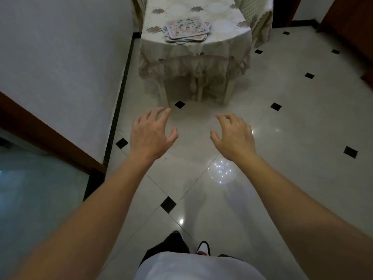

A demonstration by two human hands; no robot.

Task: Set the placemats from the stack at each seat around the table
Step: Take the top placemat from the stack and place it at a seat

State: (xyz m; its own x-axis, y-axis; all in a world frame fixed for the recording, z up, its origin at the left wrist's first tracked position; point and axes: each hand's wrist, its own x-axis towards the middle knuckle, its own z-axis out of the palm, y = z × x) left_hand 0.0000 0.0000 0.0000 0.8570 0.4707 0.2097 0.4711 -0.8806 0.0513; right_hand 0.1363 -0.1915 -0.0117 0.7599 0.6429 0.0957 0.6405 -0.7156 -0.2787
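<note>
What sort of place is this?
Most likely the dining area of a home. A table draped in a flowered, frilled cloth carries a stack of placemats, a cloth-covered chair stands at its far right, and the floor is glossy tile.

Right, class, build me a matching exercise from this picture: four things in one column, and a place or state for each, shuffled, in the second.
Column one
1. stack of placemats
2. left hand
3. tablecloth
4. shoe

Column two
A. hangs down in a frilled hem
B. empty, fingers spread, above the floor
C. lies on the cloth, near its front edge
D. lowest in the picture, standing on the floor

Pairs: 1-C, 2-B, 3-A, 4-D
</note>
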